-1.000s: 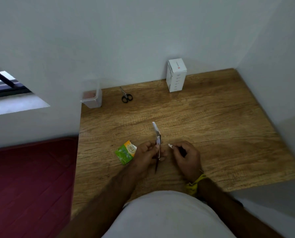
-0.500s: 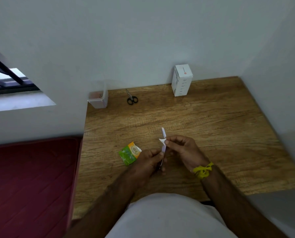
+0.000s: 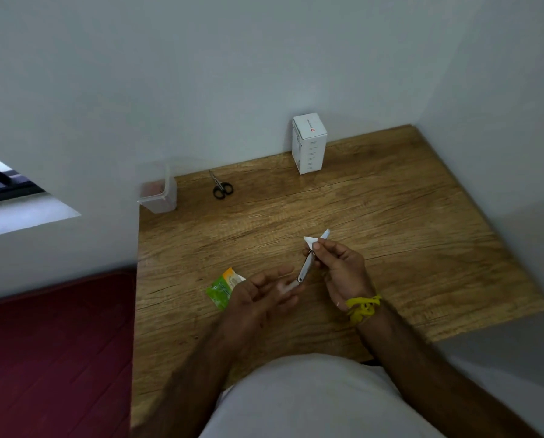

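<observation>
Above the wooden table (image 3: 390, 222) my right hand (image 3: 343, 270) pinches a slim metal nail clipper (image 3: 305, 269) near its pivot, its lever sticking up past my fingers. A small white triangular scrap (image 3: 309, 241) sits at my right thumb tip. My left hand (image 3: 258, 295) is just below and to the left, its fingers loosely extended. The clipper's lower end touches a left fingertip. A green and orange sachet (image 3: 221, 289) lies on the table, partly hidden behind my left hand.
Small black-handled scissors (image 3: 221, 186) lie near the back wall. A clear plastic container (image 3: 160, 194) stands at the back left corner, a white box (image 3: 309, 143) upright at the back. Walls close the back and right sides. A red mat (image 3: 55, 343) lies left.
The clipper passed from my left hand to my right hand. My left hand let go and spread its fingers under the clipper's tip. The view shifted a little.
</observation>
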The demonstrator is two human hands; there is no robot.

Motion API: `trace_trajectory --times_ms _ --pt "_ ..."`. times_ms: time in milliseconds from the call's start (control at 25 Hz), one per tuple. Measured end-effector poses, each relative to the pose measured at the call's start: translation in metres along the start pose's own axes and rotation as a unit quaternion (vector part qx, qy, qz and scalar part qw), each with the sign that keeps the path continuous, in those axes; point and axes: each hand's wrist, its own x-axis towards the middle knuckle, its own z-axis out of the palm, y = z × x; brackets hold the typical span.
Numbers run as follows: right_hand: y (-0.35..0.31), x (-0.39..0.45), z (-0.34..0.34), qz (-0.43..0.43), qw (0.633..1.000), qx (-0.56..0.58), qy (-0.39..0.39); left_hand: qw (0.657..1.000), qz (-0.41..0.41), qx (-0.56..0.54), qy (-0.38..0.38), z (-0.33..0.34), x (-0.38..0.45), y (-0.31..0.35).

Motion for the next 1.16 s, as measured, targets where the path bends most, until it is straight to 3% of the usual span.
trace_trajectory --times_ms 160,360,480,640,760,1160 --pt "0.001 -0.001 0.007 0.007 1.000 0.027 0.009 0.985 0.107 0.126 0.042 0.009 0.006 -0.004" --pt "-0.003 -0.003 0.013 0.020 0.997 0.070 -0.013 0.991 0.107 0.064 0.049 0.022 0.006 -0.001" --pt "0.000 -0.004 0.016 0.027 0.997 0.066 -0.019 0.995 0.082 0.011 0.051 0.026 0.008 -0.002" --pt "-0.001 -0.012 0.022 0.052 0.994 0.074 -0.066 0.988 -0.040 -0.139 0.059 0.020 0.009 0.001" --pt "0.000 -0.016 0.027 0.055 0.994 0.039 -0.083 0.975 -0.098 -0.193 0.044 0.017 0.005 0.003" --pt "-0.005 -0.019 0.031 0.068 0.989 0.048 -0.123 0.990 -0.094 -0.082 0.058 0.014 0.010 0.011"
